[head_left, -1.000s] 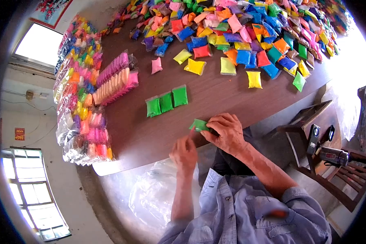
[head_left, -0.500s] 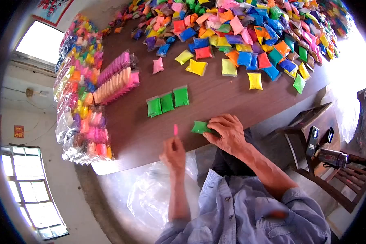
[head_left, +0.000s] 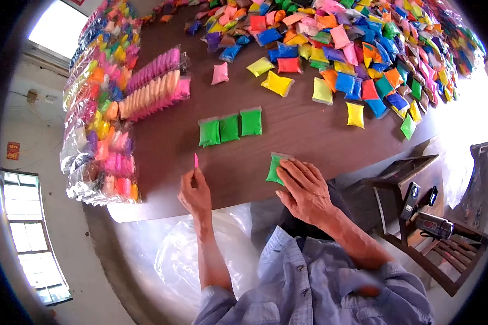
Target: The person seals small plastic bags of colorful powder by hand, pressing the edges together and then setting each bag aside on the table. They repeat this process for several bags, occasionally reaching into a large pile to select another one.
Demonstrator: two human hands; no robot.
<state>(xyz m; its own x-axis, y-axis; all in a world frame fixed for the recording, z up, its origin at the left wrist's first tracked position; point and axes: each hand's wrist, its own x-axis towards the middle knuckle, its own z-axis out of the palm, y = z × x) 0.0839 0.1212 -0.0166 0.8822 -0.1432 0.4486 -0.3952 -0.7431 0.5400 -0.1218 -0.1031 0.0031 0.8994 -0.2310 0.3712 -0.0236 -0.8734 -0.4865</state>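
My left hand (head_left: 196, 194) is closed in a pinch near the table's front edge. From its fingertips sticks up a thin, pointed pink stick (head_left: 196, 161), its lower part hidden by the fingers. My right hand (head_left: 308, 190) lies with fingers stretched over the right side of a green clay packet (head_left: 274, 168), pressing it to the table, thumb apart. Farther back, three more green packets (head_left: 229, 128) in clear wrappers lie side by side in a row.
A large heap of coloured packets (head_left: 339, 43) covers the back of the brown table (head_left: 168, 135). Stacked packets (head_left: 100, 124) line the left edge, beside rows of purple, peach and pink ones (head_left: 154, 89). A wooden stool (head_left: 417, 179) with a flask (head_left: 434, 225) stands at right.
My left hand has moved left with the pink stick. My right hand has gone from pinching the green packet's edge to lying over it, and the packet has turned more upright in view.
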